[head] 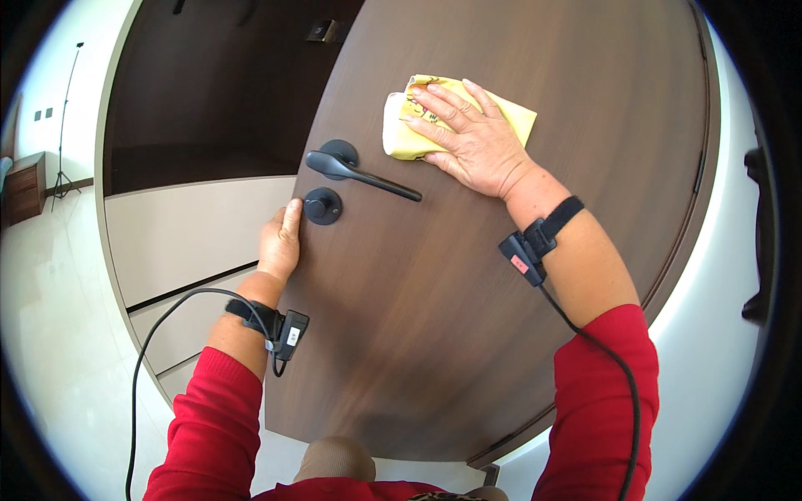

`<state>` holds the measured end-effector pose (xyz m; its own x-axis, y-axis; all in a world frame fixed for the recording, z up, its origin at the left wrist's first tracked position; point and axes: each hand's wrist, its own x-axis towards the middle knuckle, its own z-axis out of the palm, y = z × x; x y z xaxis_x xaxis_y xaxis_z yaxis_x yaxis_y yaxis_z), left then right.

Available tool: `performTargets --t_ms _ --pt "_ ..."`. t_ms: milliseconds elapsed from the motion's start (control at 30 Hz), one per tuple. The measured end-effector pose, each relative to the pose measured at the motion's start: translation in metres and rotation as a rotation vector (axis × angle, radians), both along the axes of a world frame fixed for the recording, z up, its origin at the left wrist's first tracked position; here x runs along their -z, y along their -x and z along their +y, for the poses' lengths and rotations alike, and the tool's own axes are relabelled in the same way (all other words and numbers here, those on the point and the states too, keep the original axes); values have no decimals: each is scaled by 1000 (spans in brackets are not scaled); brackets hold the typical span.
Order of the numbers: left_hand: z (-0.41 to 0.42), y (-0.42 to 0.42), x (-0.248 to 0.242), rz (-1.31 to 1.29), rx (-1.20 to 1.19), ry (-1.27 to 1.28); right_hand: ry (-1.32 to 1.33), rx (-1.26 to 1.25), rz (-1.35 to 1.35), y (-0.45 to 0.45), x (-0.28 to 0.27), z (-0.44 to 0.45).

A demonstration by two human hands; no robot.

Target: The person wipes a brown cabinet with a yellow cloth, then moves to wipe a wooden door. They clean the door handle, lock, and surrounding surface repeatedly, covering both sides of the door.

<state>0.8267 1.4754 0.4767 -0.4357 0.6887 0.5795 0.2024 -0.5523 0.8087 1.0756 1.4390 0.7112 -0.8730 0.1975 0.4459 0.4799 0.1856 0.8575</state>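
Note:
Under the spread fingers of my right hand (467,131), a folded yellow cloth (514,116) with a printed cartoon lies flat against a brown wood-grain door (401,300). The palm presses the cloth to the door's surface, up and right of a black lever handle (382,183). My left hand (282,241) grips the free edge of the door, its thumb on the near face and its other fingers hidden behind. Just right of that thumb sits a round black thumb-turn lock (322,205).
Behind the door's free edge stands a cabinet with pale drawers (188,232) and a dark upper recess (219,94). Far left are a thin tripod stand (62,138) and a brown bedside cabinet (25,188). Cables run from black wrist devices (291,335). A white wall (702,313) flanks the hinge side.

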Motion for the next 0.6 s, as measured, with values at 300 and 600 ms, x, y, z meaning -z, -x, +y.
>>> performTargets --t_ms 300,600 --pt "-16 -3 22 24 11 82 66 -72 -202 50 -9 16" --pt "-20 -5 18 -14 -4 22 244 -366 -65 87 -108 -18"
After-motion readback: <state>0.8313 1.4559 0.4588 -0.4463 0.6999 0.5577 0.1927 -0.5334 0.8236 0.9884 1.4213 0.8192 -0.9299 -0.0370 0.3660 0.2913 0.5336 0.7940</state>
